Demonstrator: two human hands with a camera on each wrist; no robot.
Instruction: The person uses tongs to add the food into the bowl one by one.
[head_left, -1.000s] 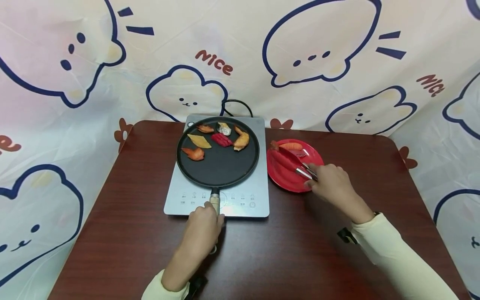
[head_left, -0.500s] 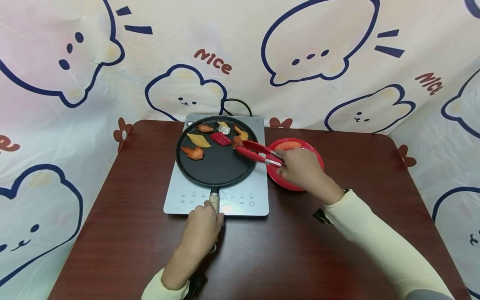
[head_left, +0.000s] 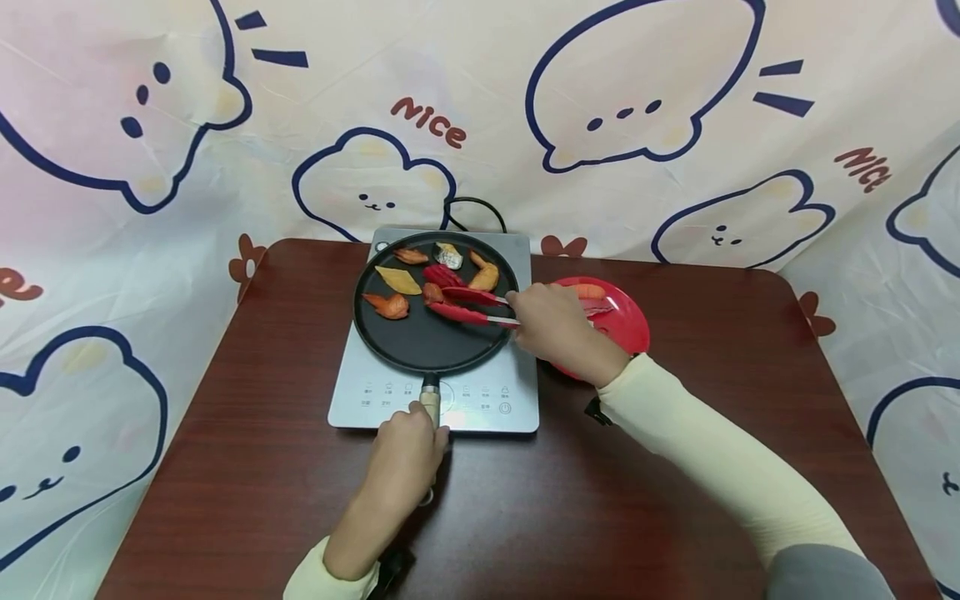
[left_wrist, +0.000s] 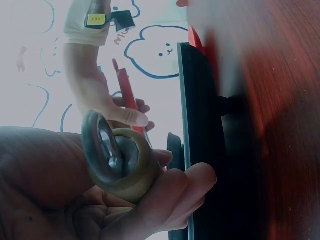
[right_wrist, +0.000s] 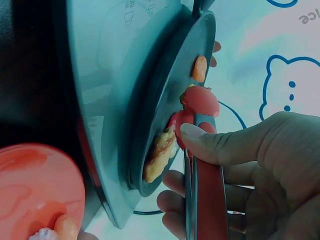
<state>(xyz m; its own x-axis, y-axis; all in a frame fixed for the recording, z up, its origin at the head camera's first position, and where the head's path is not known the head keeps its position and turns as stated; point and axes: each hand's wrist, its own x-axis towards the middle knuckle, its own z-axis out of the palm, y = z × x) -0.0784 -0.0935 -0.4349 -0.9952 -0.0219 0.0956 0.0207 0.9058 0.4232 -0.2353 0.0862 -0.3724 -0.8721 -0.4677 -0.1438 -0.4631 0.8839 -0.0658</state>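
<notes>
My left hand (head_left: 407, 457) grips the pale handle (head_left: 430, 402) of a black flat frying pan (head_left: 420, 348). The handle's end (left_wrist: 117, 160) with its hanging loop pokes out of that fist in the left wrist view. Over the pan's right side my right hand (head_left: 558, 332) holds red-tipped tongs (head_left: 459, 313), thumb on one arm. A small reddish-brown food piece (head_left: 432, 293) sits at the tongs' tips, close over the pan's middle. Around it in the pan lie a chicken wing (head_left: 484, 277), a dark red piece (head_left: 442, 276), a yellow slice (head_left: 398, 281) and an orange-brown piece (head_left: 387, 307).
The pan stands on a silver induction cooker (head_left: 347, 408) with a black cord (head_left: 480, 200) behind. To its right, a red plate (head_left: 632, 327) holds an orange piece (head_left: 589, 292) and other food, partly behind the right arm. A printed cloth (head_left: 495, 67) hangs behind the brown table (head_left: 247, 417).
My right hand has moved left from the red plate to over the pan, carrying the reddish-brown piece in the tongs. My left hand stays on the handle.
</notes>
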